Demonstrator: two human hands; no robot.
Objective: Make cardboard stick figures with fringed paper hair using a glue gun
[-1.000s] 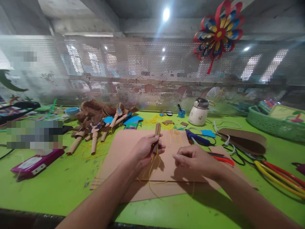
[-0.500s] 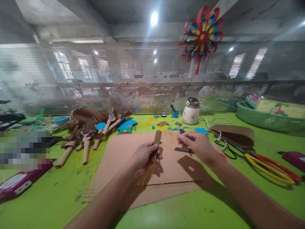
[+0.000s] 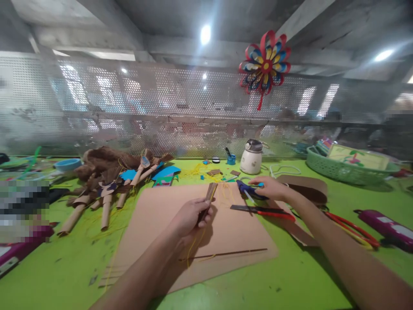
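My left hand (image 3: 195,215) is closed round a narrow brown cardboard strip (image 3: 211,192) with yellow thread (image 3: 191,247) hanging from it, above the brown cardboard sheets (image 3: 161,228). My right hand (image 3: 269,188) is over dark blue-handled scissors (image 3: 247,188) at the sheets' back right edge; its fingers are partly bent, and whether they grip the scissors is unclear. Just in front of that hand lies a red-handled cutting tool (image 3: 274,212) with a dark blade pointing left. Loose yellow threads lie near the back edge of the sheets.
Brown paper figures (image 3: 106,202) and blue paper pieces (image 3: 166,173) lie at the left. A white bottle (image 3: 251,159) stands at the back. To the right are a green basket (image 3: 342,168), a brown cardboard piece (image 3: 303,185), red and yellow handles (image 3: 355,230) and a purple tool (image 3: 387,226).
My right hand has moved right and back, away from the cardboard strip, to the blue-handled scissors. The red-handled tool is now more exposed. My left hand still holds the strip. The view has shifted.
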